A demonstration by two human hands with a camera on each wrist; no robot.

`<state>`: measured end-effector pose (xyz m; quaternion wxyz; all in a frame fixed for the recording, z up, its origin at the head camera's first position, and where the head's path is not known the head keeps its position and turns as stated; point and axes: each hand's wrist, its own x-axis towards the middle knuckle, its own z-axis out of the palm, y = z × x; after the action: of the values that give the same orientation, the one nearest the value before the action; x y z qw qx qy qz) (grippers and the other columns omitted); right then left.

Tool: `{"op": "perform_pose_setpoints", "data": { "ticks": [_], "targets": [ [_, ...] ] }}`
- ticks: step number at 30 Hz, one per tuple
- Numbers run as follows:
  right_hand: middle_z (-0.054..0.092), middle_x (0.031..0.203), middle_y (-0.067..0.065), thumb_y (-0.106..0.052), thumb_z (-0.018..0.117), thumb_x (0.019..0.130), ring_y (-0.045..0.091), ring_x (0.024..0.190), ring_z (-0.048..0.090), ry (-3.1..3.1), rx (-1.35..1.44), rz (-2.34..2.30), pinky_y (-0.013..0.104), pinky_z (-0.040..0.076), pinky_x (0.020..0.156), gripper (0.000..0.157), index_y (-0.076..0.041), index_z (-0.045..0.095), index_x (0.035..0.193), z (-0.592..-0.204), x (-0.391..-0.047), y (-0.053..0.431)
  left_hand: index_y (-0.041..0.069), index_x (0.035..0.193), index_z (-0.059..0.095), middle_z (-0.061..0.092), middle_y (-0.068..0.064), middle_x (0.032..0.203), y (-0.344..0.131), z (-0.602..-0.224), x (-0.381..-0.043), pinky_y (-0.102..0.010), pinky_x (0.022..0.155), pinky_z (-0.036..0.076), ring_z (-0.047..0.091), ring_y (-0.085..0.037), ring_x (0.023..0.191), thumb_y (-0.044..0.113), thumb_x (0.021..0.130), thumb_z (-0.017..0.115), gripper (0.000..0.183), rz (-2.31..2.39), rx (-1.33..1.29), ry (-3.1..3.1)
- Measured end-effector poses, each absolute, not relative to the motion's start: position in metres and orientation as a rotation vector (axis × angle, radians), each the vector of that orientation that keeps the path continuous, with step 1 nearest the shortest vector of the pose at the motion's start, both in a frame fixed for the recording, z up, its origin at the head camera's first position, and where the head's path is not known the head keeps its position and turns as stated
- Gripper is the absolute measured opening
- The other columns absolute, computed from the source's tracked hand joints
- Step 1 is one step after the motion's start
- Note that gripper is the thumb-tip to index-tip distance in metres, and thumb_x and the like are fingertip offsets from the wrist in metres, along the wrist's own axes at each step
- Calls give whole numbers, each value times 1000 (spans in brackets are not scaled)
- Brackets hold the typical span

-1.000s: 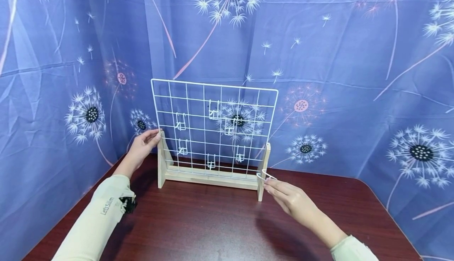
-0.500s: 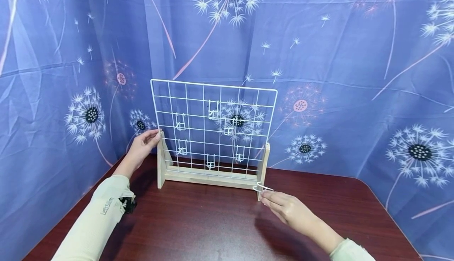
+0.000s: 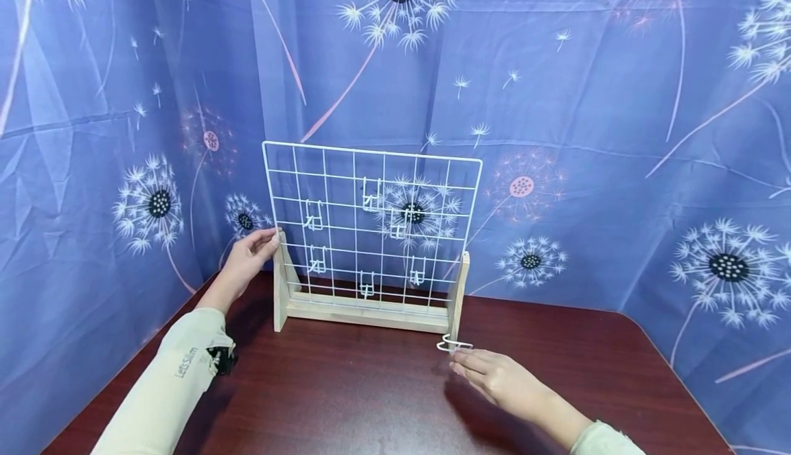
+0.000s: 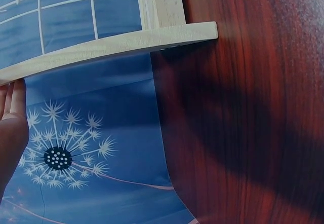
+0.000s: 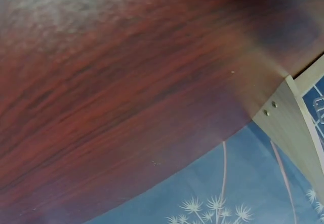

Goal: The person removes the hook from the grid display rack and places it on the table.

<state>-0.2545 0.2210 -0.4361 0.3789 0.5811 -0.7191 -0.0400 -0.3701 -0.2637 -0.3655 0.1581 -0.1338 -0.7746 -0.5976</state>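
Observation:
A white wire grid (image 3: 355, 206) stands upright in a pale wooden stand (image 3: 367, 319) on the table in the head view. My left hand (image 3: 250, 256) holds the top of the stand's left post (image 3: 281, 289) with thumb and fingers. In the left wrist view, its fingers (image 4: 18, 98) touch the wood's outer side. My right hand (image 3: 503, 383) pinches a white wire hook (image 3: 450, 344) in front of the stand's right post (image 3: 457, 294), low over the table. The right wrist view shows neither the right hand nor the hook.
Several white wire hooks, one at the upper middle (image 3: 371, 200), hang on the grid. The dark red wooden table (image 3: 346, 393) has a rounded far right corner. Blue curtains (image 3: 581, 112) with dandelion prints enclose it at the back and sides.
My right hand has drawn the hook down and toward me, away from the lower right of the grid. The left hand stays at the left post.

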Motion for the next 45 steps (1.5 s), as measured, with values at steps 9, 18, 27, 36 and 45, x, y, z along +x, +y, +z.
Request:
{"op": "perform_pose_setpoints", "data": {
  "ticks": [9,18,27,36,45],
  "targets": [
    [70,102,8,-11,19,107,18,98,65,-1823,1533,-226,30,54,84,55,-4,73,99,-447,-255,224,-14,135,43,56,-23,125,-264,-367,-369,-9,82,47,53,11,94,18,100,53,48,-1699,-386,-2204],
    [69,100,4,-14,35,103,15,96,64,-1861,1531,-284,27,53,85,39,-8,73,98,-453,-255,225,-13,135,43,48,-35,131,-263,-367,-371,-8,83,46,53,10,95,18,101,51,47,-1708,-407,-2204],
    [69,100,2,-12,13,107,14,96,65,-1854,1549,-412,26,53,85,62,-10,75,98,-459,-253,227,-13,135,44,48,-35,130,-264,-369,-370,-9,83,46,53,10,94,19,101,51,47,-1700,-415,-2202],
    [68,101,2,-16,46,88,13,96,64,-1863,1549,-454,25,52,86,32,-11,75,100,-461,-248,227,-12,136,43,47,-35,132,-265,-369,-370,-8,83,45,52,12,94,19,101,51,47,-1695,-400,-2217],
    [67,103,1,-16,49,84,13,97,63,-1859,1542,-479,25,52,87,32,-12,74,103,-462,-247,227,-12,137,42,47,-34,133,-264,-367,-370,-7,83,45,51,12,95,19,101,50,48,-1685,-396,-2227]
  ]
}}
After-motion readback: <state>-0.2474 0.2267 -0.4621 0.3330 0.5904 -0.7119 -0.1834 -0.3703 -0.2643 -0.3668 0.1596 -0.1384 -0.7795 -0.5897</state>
